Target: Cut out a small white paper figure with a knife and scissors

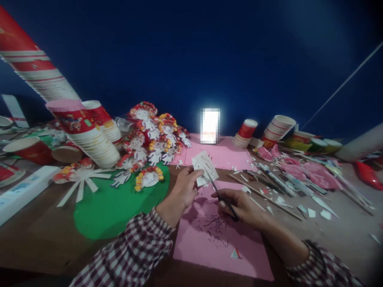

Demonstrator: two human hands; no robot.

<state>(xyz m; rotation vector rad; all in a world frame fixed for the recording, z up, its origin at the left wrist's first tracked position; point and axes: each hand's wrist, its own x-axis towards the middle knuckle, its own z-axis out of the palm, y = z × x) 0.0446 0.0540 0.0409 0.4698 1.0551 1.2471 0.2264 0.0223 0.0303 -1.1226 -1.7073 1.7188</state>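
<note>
My left hand (186, 186) pinches a small white paper (205, 166) with dark drawn lines, held above the pink sheets. My right hand (237, 205) is closed round the dark handles of a pair of scissors (225, 200), whose blades point up and left at the paper's lower right edge. Whether the blades have paper between them is hard to make out. Below both hands lies a pink sheet (221, 251) scattered with thin dark scraps and a small triangular piece.
Paper figures with red and yellow frills (149, 137) crowd the back left beside stacked cups (86, 131). A green round sheet (119, 211) lies at left. Pens (277, 179), a wooden stick (266, 197), crumpled pink paper (318, 174) and white scraps cover the right. A bright blurred screen (210, 125) stands behind.
</note>
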